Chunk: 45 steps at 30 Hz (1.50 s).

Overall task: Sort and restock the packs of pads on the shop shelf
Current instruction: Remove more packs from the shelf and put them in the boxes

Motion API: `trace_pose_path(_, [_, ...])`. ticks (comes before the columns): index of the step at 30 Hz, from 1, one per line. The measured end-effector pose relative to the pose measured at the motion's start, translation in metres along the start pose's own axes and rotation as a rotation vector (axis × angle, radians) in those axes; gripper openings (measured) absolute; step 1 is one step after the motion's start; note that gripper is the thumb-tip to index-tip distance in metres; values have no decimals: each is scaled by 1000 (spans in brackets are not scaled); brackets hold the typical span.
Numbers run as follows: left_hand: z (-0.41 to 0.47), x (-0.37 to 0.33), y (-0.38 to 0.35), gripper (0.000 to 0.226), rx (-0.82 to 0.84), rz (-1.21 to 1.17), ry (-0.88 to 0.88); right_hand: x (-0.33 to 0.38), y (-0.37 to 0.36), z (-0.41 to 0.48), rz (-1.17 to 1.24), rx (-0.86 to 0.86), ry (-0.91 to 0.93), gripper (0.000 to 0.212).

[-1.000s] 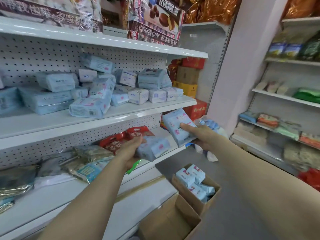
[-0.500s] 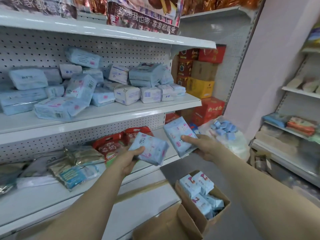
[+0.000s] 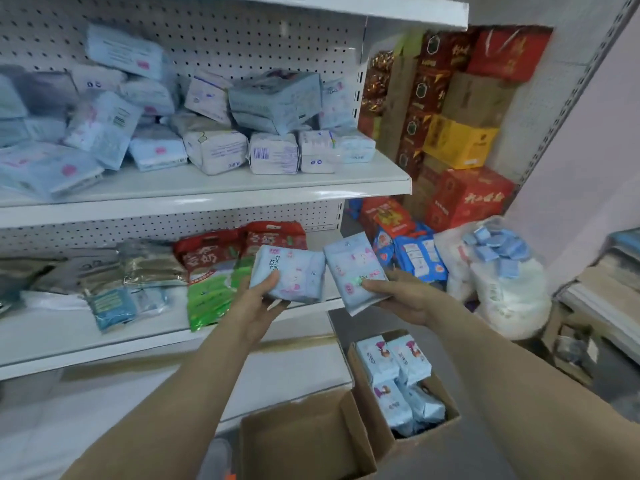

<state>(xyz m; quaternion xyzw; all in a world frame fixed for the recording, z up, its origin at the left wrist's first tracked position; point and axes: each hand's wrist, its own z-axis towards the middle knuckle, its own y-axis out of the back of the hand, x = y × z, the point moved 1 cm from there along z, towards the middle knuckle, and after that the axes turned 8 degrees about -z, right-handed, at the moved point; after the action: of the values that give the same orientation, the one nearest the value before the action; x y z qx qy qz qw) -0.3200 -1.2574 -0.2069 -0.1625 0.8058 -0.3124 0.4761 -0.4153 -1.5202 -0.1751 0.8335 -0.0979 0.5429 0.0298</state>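
Note:
My left hand (image 3: pixel 258 306) grips a light blue pack of pads (image 3: pixel 294 273) from below, thumb on its front. Beside it, my right hand (image 3: pixel 403 299) holds a second light blue pack (image 3: pixel 353 268), tilted, thumb across its lower face. Both packs hover in front of the lower shelf's (image 3: pixel 104 344) right end, nearly touching each other. On the upper shelf (image 3: pixel 221 188) lie several blue and white pad packs (image 3: pixel 273 98) in a loose heap. A cardboard box (image 3: pixel 433 431) on the floor below my right arm holds more blue packs (image 3: pixel 394 362).
Red and green bags (image 3: pixel 214 271) and foil packets (image 3: pixel 149 265) lie on the lower shelf. An empty open box (image 3: pixel 301 441) stands by the full one. Red and yellow cartons (image 3: pixel 460 140) are stacked at the right, with a white sack (image 3: pixel 502 282) of small blue packets on the floor.
Both hands have lifted their packs off the lower shelf and drawn them together, side by side. The view has moved closer and dipped toward the shelves.

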Motion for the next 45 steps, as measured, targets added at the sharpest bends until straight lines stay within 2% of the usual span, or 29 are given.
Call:
trace_pose_path(3, [2, 11, 7, 37, -48, -26, -3, -15, 2, 16, 61, 28, -65, 38])
trace_pose_path(6, [4, 15, 14, 36, -63, -95, -11, -29, -7, 26, 101, 38, -127, 42])
trace_pose_path(13, [10, 4, 43, 40, -159, -94, -42, -39, -45, 35, 448, 108, -18, 68])
trace_pose_path(17, [13, -9, 50, 45, -181, -93, -88, -38, -68, 42, 595, 160, 19, 65])
trace_pose_path(20, [14, -16, 53, 47, -176, -95, -113, -32, -88, 44, 661, 132, 14, 60])
trace_pose_path(24, [11, -27, 60, 49, -169, -91, -140, -26, -105, 46, 633, 91, -20, 48])
trace_pose_path(27, [10, -31, 72, 52, -207, -109, -134, -34, -107, 50, 466, 49, -58, 42])
trace_pose_path(31, [10, -28, 92, 54, -272, -125, -107, -48, -113, 55, 365, -4, -54, 66])
trace_pose_path(37, [11, -4, 116, 48, -335, -55, -46, -79, -108, 65, 390, -115, 17, 79])
trace_pose_path(41, [12, 17, 131, 49, -335, -62, -3, -106, -104, 66, 391, -151, 31, 68])
trace_pose_path(45, [17, 44, 149, 53, -351, -104, 58, -143, -95, 68, 431, -244, -55, 56])
